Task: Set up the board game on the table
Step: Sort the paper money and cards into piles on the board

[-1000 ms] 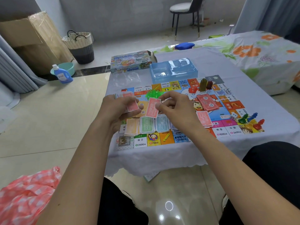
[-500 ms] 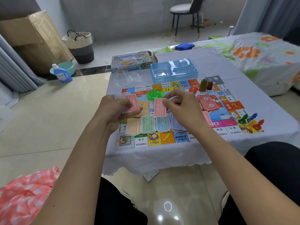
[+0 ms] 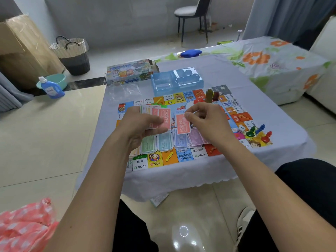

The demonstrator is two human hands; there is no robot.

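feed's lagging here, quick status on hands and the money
Left hand grips a fan of notes. Right hand pinches one red note over the piles on the board. Nothing blocking.

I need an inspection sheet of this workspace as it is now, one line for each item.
Surface: table under a pale cloth, game board lying open on it.
Job's things: sorted money piles on the board; pawns and a die at its right edge; blue tray; game box.
Clutter: clear wrapper near the box.
Grippers: left hand holds a fan of notes; right hand pinches one red note.
Cables: nothing seen.
Surroundings: basket, detergent bottle, chair.
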